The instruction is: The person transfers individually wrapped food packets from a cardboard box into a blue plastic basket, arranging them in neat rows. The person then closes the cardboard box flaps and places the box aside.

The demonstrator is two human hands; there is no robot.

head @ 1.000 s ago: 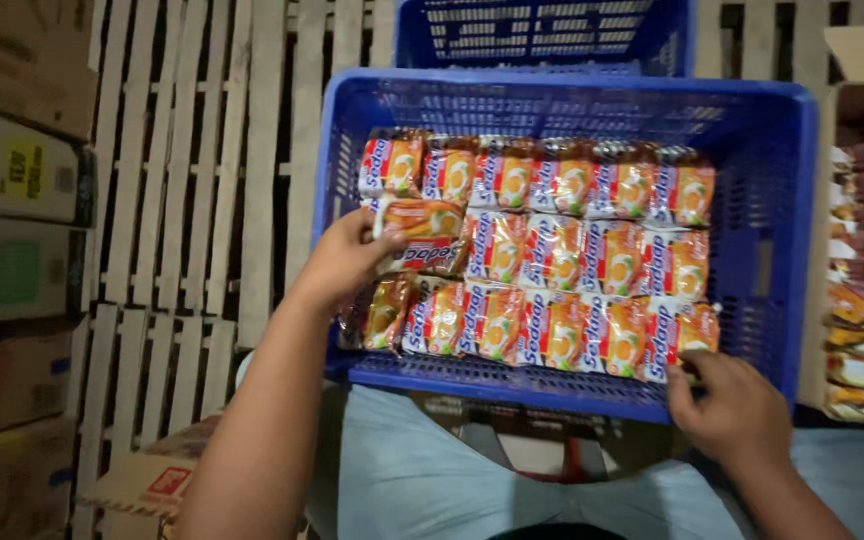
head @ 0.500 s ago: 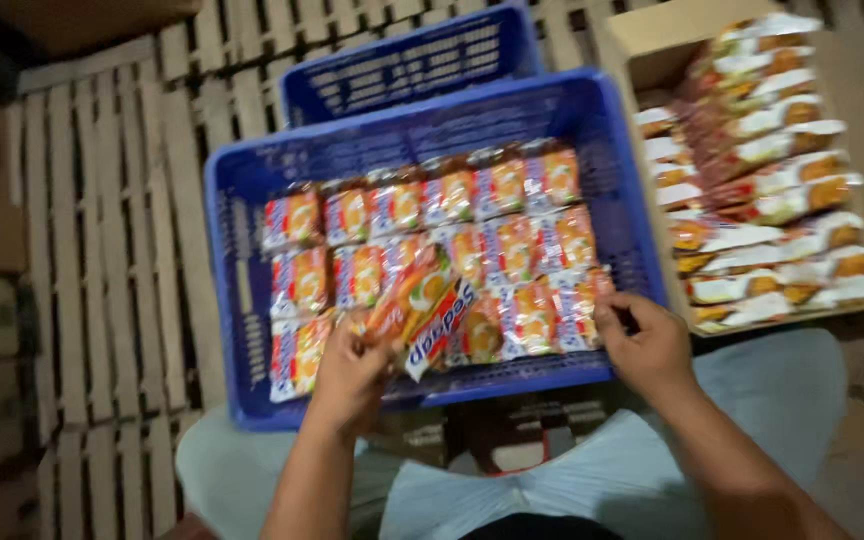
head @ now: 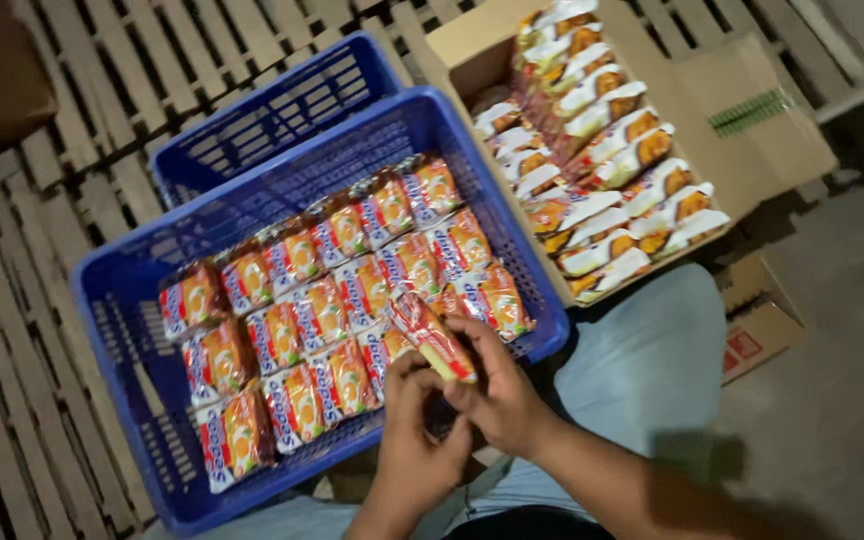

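Head view: both hands pinch 1 snack packet (head: 432, 335) above the near edge of the blue crate (head: 112, 330). Its long axis runs diagonally, the far end pointing up-left from the right hand (head: 497, 395); the left hand (head: 417, 440) grips just below.

Blue crates, orange-and-red packets, brown cardboard, pale slats

The near crate (head: 122, 300) is deep blue with a lattice pattern of small openings in its walls, and the second crate (head: 282, 100) behind it is the same blue; the packets (head: 352, 290) inside are orange and red with white bands and blue edges, as is the packet (head: 432, 335) in the fingers (head: 497, 345); the cardboard box (head: 752, 130) is plain brown with a green striped mark on its flap, its packets (head: 612, 170) showing white, orange and red; the wooden pallet (head: 32, 240) is pale greyish slats with dark gaps; the trousers (head: 642, 360) are light blue
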